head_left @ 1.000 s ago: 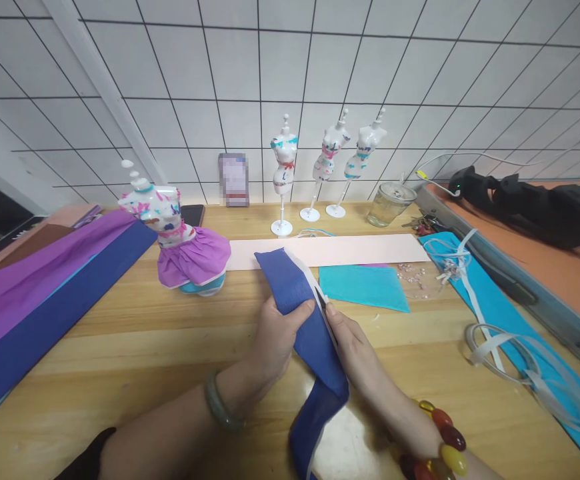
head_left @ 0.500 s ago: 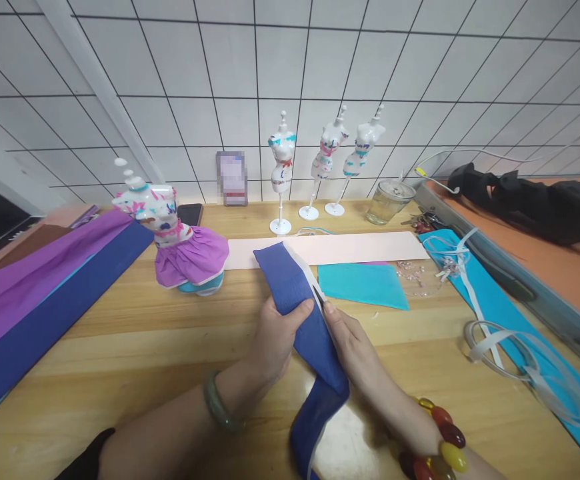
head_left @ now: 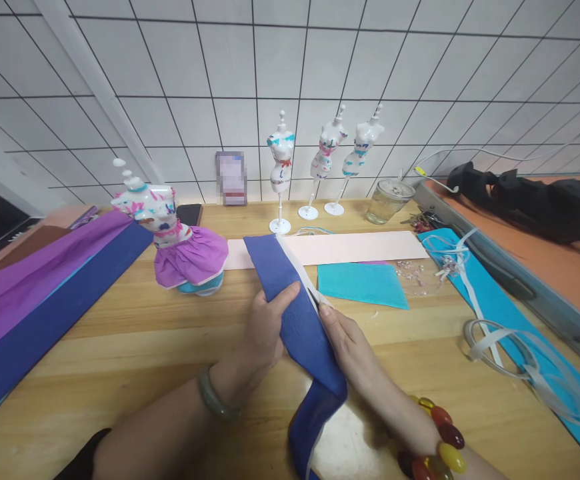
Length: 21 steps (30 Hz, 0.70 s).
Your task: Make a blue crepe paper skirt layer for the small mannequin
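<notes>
My left hand [head_left: 265, 330] is closed on a long strip of blue crepe paper [head_left: 287, 280], thumb on top and fingers beneath. A white band [head_left: 293, 257] runs along the strip's right edge. My right hand [head_left: 347, 340] is closed at that same edge. From its fingertips a thin dark pointed tool [head_left: 313, 296] reaches over the white band; most of it is hidden, so its kind is unclear. Below my hands the strip folds and hangs toward the table's near side. A pale pink strip [head_left: 360, 249] and a turquoise piece [head_left: 363, 285] lie beyond.
At left stands a mannequin in a purple skirt [head_left: 190, 260], beside purple and blue sheets [head_left: 70, 287]. Three small mannequins [head_left: 281, 167], a phone [head_left: 231, 179] and a glass [head_left: 390, 200] stand at the back. White ribbon [head_left: 490, 347] lies over turquoise paper [head_left: 545, 373] at right.
Both hands and the blue strip have shifted slightly left. The strip's far end has moved up and left, and the dark tip still lies at the white band.
</notes>
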Available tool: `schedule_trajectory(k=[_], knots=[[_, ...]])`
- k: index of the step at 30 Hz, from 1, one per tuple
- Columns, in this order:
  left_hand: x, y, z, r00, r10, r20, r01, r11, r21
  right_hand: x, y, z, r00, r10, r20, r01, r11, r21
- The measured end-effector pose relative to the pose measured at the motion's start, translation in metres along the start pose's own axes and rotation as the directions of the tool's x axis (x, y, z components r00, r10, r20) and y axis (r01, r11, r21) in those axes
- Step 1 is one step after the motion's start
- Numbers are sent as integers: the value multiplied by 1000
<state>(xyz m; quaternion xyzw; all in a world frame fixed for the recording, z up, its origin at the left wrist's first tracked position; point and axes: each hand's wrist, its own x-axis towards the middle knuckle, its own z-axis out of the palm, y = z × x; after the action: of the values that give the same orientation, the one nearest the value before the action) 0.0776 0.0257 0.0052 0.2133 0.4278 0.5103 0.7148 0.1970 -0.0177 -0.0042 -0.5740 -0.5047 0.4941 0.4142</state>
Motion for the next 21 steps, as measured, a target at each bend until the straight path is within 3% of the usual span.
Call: schedule_trajectory(k=[8, 15, 21], knots=[[0, -3, 0, 1000, 28, -10, -28, 999, 42, 0, 0, 1, 999, 15, 29, -18, 994, 107], [-6, -15, -1, 998, 44, 45, -48, 996, 74, 0, 0, 1, 997, 66, -47, -59, 991, 119], [-6, -15, 1, 999, 29, 32, -31, 997, 71, 0, -3, 2, 996, 87, -28, -81, 980, 179]])
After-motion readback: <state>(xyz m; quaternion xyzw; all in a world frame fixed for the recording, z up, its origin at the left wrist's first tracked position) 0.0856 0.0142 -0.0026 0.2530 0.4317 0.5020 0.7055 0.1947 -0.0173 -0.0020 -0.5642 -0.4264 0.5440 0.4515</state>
